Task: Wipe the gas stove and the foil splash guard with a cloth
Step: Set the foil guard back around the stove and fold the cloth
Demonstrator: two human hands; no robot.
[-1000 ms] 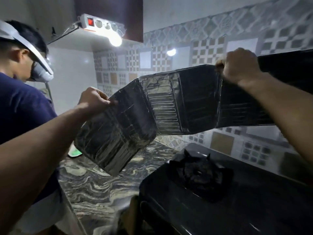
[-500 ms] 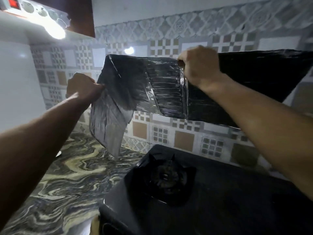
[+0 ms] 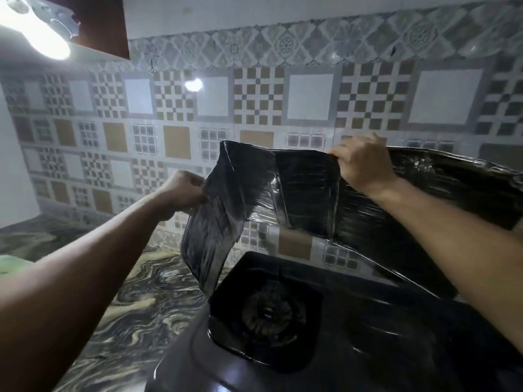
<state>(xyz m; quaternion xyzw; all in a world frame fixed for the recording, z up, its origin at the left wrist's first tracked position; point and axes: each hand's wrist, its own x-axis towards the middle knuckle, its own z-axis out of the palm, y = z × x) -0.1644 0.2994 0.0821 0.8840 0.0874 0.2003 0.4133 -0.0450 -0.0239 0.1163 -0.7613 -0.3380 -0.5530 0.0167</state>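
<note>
Foil splash guard [image 3: 305, 199]: dark, creased, folded in panels, held up in the air above the gas stove [image 3: 353, 343], in front of the tiled wall [image 3: 254, 103]. Its left panel hangs down, lower corner near the stove's left rear edge. Left hand [image 3: 181, 192]: fingers curled, gripping the left panel's edge. Right hand [image 3: 360, 162]: fingers pinching the top edge at a fold. Open wall shows below the guard's middle. One burner [image 3: 267, 312] visible. No legible writing. Table [image 3: 135, 292]: swirled marble, bare left of stove. Lamp [image 3: 42, 38] glaring upper left.
</note>
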